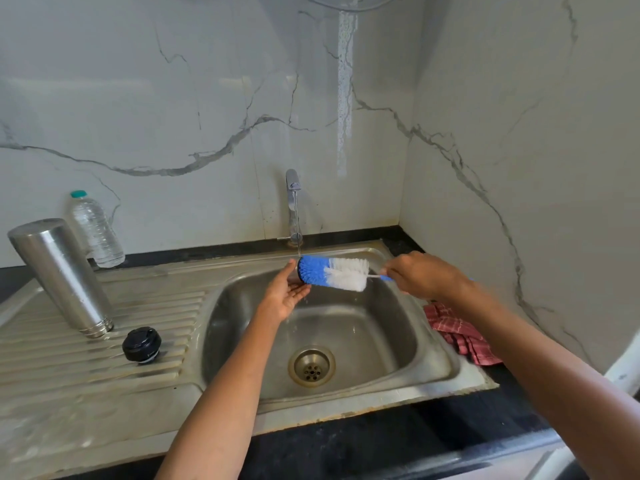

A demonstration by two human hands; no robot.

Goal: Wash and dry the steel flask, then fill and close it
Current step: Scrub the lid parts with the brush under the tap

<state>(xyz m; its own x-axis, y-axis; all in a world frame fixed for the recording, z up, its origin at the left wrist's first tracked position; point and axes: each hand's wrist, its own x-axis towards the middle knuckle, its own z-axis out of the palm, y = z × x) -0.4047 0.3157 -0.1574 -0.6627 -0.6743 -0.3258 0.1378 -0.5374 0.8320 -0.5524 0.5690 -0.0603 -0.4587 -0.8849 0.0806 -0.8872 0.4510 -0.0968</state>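
Note:
The steel flask (60, 277) stands upside down on the ribbed drainboard (69, 362) at the left, mouth down. Its black cap (141, 345) lies just right of it on the drainboard. Over the sink basin (388, 337), my right hand (420, 275) grips the thin handle of a blue and white bottle brush (334, 273), held level under a thin stream from the tap (294, 206). My left hand (287, 296) is open, palm up, its fingers touching the blue tip of the brush.
A clear plastic water bottle (97, 230) with a teal cap stands behind the flask against the marble wall. A red checked cloth (460, 332) lies on the sink's right rim. The drain (311, 367) sits at the basin's middle. Black counter runs along the front.

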